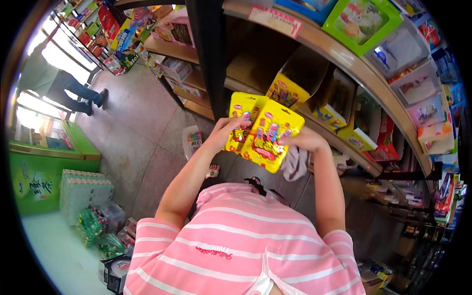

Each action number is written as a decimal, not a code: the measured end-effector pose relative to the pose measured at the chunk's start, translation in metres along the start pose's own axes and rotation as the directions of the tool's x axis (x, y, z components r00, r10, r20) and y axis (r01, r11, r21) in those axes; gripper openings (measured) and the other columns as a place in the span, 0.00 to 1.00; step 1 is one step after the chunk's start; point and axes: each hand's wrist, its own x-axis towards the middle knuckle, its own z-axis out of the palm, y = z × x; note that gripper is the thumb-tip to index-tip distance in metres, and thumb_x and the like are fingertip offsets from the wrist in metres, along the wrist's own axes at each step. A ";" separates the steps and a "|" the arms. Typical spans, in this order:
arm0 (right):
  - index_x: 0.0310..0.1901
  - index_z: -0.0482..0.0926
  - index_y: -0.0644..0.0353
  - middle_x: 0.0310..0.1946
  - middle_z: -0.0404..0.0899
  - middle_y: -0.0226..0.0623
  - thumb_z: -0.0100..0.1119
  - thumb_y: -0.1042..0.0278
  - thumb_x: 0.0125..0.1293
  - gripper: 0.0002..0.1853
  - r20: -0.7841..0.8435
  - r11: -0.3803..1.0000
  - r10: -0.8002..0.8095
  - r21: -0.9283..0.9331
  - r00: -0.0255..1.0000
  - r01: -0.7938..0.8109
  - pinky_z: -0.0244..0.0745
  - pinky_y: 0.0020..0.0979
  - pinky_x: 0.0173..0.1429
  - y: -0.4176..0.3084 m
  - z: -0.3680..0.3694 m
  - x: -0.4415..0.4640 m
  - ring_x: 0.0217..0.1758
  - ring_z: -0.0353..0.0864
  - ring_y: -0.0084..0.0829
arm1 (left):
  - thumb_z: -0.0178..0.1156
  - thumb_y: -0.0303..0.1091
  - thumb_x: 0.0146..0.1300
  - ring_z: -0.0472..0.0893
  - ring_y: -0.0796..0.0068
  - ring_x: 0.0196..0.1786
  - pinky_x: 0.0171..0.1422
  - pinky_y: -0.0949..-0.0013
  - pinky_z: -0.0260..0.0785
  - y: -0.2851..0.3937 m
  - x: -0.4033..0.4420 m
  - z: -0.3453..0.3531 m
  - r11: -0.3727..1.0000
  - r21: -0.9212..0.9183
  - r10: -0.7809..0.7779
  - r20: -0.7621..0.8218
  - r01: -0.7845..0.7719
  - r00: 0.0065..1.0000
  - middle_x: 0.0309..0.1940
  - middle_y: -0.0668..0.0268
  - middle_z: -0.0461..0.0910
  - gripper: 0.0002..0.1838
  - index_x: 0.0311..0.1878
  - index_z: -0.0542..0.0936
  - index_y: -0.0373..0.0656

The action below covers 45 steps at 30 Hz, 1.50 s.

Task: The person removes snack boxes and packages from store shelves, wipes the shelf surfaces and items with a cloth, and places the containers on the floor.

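Broadly, tiered wooden shelving (337,42) bears an open yellow cardboard box (287,91). Before it, two glossy yellow flat packets (272,137) overlap, the left hand (226,132) pinching one, the right hand (309,141) the other, thumbs in front. Crumpled greyish cloth (296,164) hangs by the right hand; whether gripped, I cannot tell.

A single wide, round view from the wearer's head looks steeply down past the striped shirt (231,236) to the floor (130,123). The shelf's front edge (339,47) curves near, right.
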 end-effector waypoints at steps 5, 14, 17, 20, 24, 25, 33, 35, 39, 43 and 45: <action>0.47 0.72 0.62 0.42 0.75 0.32 0.68 0.70 0.46 0.25 0.060 0.994 -0.102 0.043 0.993 0.099 0.68 0.26 0.50 -0.002 0.022 0.030 0.44 0.72 0.22 | 0.61 0.39 0.54 0.76 0.83 0.33 0.37 0.78 0.67 -0.007 -0.008 0.006 0.904 0.424 0.030 0.037 -0.043 0.999 0.28 0.65 0.79 0.15 0.34 0.79 0.33; 0.49 0.68 0.61 0.43 0.72 0.44 0.62 0.64 0.49 0.25 -0.548 0.847 -0.494 -0.481 0.675 0.229 0.71 0.31 0.44 -0.032 0.069 0.001 0.42 0.74 0.34 | 0.63 0.32 0.48 0.75 0.83 0.24 0.29 0.76 0.67 0.002 -0.010 0.004 0.838 0.544 0.227 -0.271 -0.046 0.935 0.19 0.66 0.78 0.10 0.30 0.79 0.34; 0.50 0.69 0.57 0.46 0.69 0.51 0.52 0.54 0.55 0.23 -0.369 0.539 -0.709 -0.833 0.601 0.124 0.55 0.46 0.58 -0.004 0.106 0.052 0.53 0.64 0.50 | 0.58 0.27 0.45 0.76 0.70 0.30 0.34 0.70 0.67 0.005 -0.011 0.026 0.707 0.630 0.534 -0.178 -0.321 0.827 0.26 0.58 0.78 0.07 0.28 0.77 0.34; 0.47 0.70 0.58 0.44 0.69 0.51 0.51 0.57 0.55 0.20 -0.402 0.543 -0.739 -0.831 0.541 0.123 0.58 0.44 0.55 -0.006 0.098 0.075 0.51 0.65 0.50 | 0.58 0.26 0.44 0.76 0.62 0.31 0.36 0.68 0.67 0.015 -0.014 0.023 0.563 0.767 0.566 -0.086 -0.308 0.820 0.25 0.54 0.76 0.07 0.28 0.77 0.34; 0.40 0.72 0.63 0.37 0.73 0.50 0.51 0.62 0.55 0.15 -0.607 0.720 -0.633 -0.689 0.480 0.078 0.66 0.38 0.45 -0.016 0.057 0.099 0.40 0.72 0.46 | 0.61 0.28 0.46 0.74 0.58 0.33 0.38 0.67 0.66 0.025 -0.016 0.031 0.498 0.796 0.557 0.012 -0.345 0.831 0.22 0.53 0.74 0.07 0.28 0.77 0.35; 0.39 0.73 0.62 0.35 0.73 0.50 0.51 0.62 0.55 0.14 -0.636 0.754 -0.609 -0.650 0.475 0.096 0.67 0.39 0.43 -0.012 0.045 0.102 0.39 0.72 0.47 | 0.61 0.30 0.50 0.76 0.66 0.31 0.35 0.69 0.66 0.022 -0.015 0.032 0.559 0.721 0.579 0.014 -0.409 0.815 0.23 0.55 0.76 0.08 0.29 0.78 0.35; 0.43 0.70 0.62 0.43 0.67 0.53 0.52 0.63 0.57 0.15 -0.553 0.591 -0.753 -0.807 0.356 -0.004 0.67 0.41 0.45 -0.034 0.091 0.057 0.44 0.70 0.50 | 0.54 0.36 0.59 0.64 0.87 0.22 0.26 0.76 0.59 0.018 0.005 0.018 0.930 0.323 0.311 -0.431 -0.177 0.847 0.18 0.73 0.71 0.14 0.26 0.75 0.32; 0.44 0.70 0.62 0.45 0.65 0.55 0.52 0.63 0.58 0.15 -0.453 0.423 -0.810 -0.891 0.373 -0.165 0.67 0.42 0.46 -0.027 0.105 0.055 0.45 0.68 0.50 | 0.52 0.37 0.61 0.65 0.87 0.24 0.27 0.78 0.59 0.019 0.016 0.036 0.945 0.179 0.326 -0.476 -0.273 0.817 0.21 0.72 0.71 0.14 0.28 0.75 0.33; 0.46 0.69 0.62 0.40 0.69 0.51 0.49 0.66 0.60 0.14 -0.578 0.595 -0.739 -0.801 0.346 -0.067 0.67 0.39 0.44 0.028 0.084 0.056 0.41 0.70 0.46 | 0.50 0.38 0.63 0.75 0.81 0.29 0.33 0.77 0.68 0.033 0.009 0.030 0.984 -0.043 0.137 -0.417 -0.170 0.898 0.29 0.67 0.76 0.15 0.36 0.75 0.32; 0.41 0.72 0.65 0.37 0.72 0.52 0.50 0.64 0.60 0.13 -0.806 0.877 -0.480 -0.456 0.347 0.153 0.67 0.34 0.43 0.034 0.047 0.028 0.37 0.73 0.47 | 0.47 0.40 0.64 0.79 0.73 0.38 0.43 0.71 0.72 0.041 0.007 0.011 0.960 -0.260 0.050 -0.198 -0.101 0.979 0.39 0.60 0.77 0.17 0.47 0.70 0.34; 0.40 0.73 0.63 0.36 0.71 0.52 0.53 0.64 0.58 0.13 -0.741 0.822 -0.553 -0.559 0.381 0.106 0.67 0.36 0.43 0.003 0.054 0.017 0.38 0.72 0.48 | 0.46 0.41 0.64 0.78 0.72 0.39 0.43 0.71 0.72 0.030 0.008 0.007 0.937 -0.340 0.020 -0.157 -0.073 0.987 0.40 0.60 0.77 0.18 0.47 0.70 0.34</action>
